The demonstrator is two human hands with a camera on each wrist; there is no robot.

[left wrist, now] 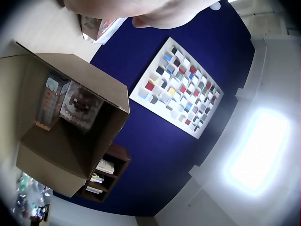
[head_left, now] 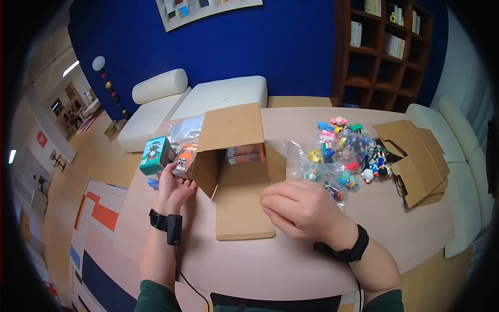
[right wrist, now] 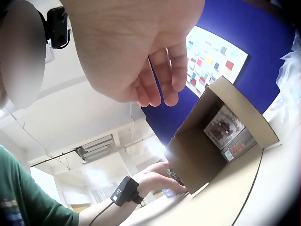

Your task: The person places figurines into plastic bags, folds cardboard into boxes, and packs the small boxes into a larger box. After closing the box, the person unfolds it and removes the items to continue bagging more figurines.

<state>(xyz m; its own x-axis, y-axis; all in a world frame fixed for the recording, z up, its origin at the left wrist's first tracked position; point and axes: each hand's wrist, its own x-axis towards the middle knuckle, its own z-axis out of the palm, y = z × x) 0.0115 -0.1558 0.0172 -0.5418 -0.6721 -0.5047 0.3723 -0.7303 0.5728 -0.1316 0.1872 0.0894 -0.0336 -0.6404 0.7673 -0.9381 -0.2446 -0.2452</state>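
An upright-sided cardboard box [head_left: 232,127] lies on the table with its opening and a long flap [head_left: 244,218] toward me. Inside it, at the back, are small printed toy boxes [head_left: 244,153]; the right wrist view shows a brown character on one [right wrist: 223,129]. Left of the carton, my left hand [head_left: 178,188] grips an orange-printed toy box [head_left: 184,160] low down, thumb on its left side. A teal toy box [head_left: 154,156] stands right beside it. My right hand [head_left: 306,208] hovers over the right front of the carton, its fingers loosely bent and holding nothing.
Several small toy figures in clear bags [head_left: 338,156] lie right of the carton. Flattened cardboard [head_left: 418,161] is stacked at the table's right edge. A clear plastic bag [head_left: 187,129] lies behind the toy boxes. Beyond the table [head_left: 312,275] stand a white sofa [head_left: 223,94] and a bookshelf [head_left: 382,67].
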